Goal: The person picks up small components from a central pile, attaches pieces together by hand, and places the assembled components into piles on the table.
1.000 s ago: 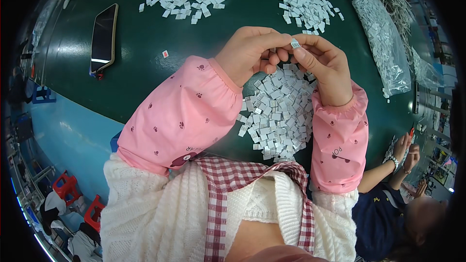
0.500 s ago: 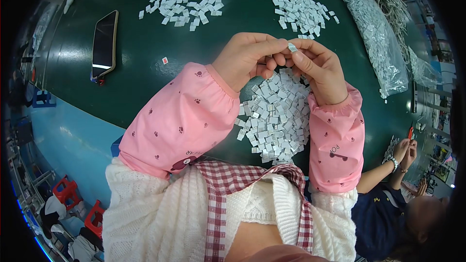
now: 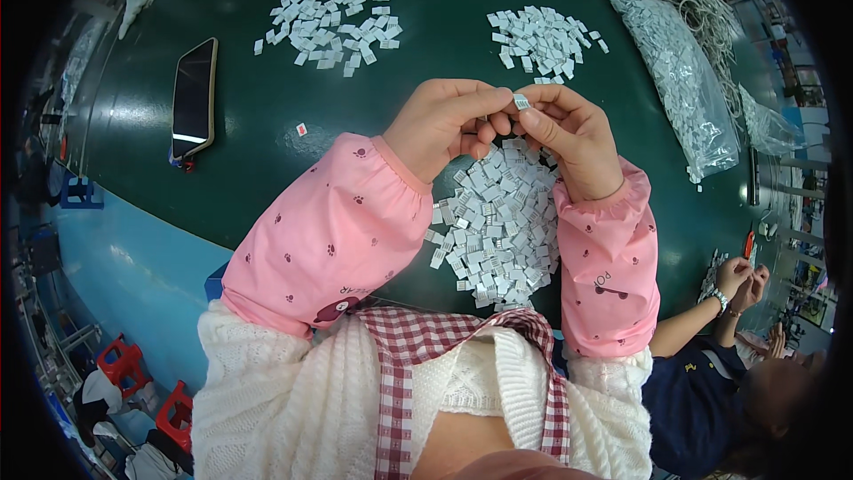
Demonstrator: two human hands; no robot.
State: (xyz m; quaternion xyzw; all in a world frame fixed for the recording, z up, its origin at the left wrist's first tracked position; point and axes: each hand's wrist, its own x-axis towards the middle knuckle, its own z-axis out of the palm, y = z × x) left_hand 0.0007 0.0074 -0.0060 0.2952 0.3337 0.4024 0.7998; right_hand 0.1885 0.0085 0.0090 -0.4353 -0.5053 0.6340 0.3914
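Item, in hand: one small white piece (image 3: 521, 102), flat-faced and roughly rectangular, with a row of short dark parallel strokes across its visible face and a faint greenish cast (finer detail is too small to read). Location: raised over the green table (image 3: 426, 44), just beyond the far edge of the nearest heap, at the meeting of both hands' fingertips.

Right hand (image 3: 577, 138): thumb and forefinger clamped on the piece, thumb at its lower edge; remaining fingers curled behind.

Left hand (image 3: 442, 124): fingers bent and drawn together, thumb laid forward, its tip at the piece's left side; whether it grips the piece as well, one cannot tell.

Sleeve covers, a pair: pink, dark paw prints, gathered at the wrists.

Large heap (image 3: 498, 231): white pieces of like form, lying between the forearms, piled at all angles; some faces striped, others plain white.

Far left group (image 3: 333, 27): similar white pieces, loosely scattered, a few strays at its edges.

Far right group (image 3: 544, 40): similar pieces, more compact.

Single piece (image 3: 301, 129): white with a red mark, lying alone left of the hands.

Clear plastic bag (image 3: 680, 80): filled with small pale pieces, at right.

Phone (image 3: 194, 93): dark screen, pale-edged case, at left.
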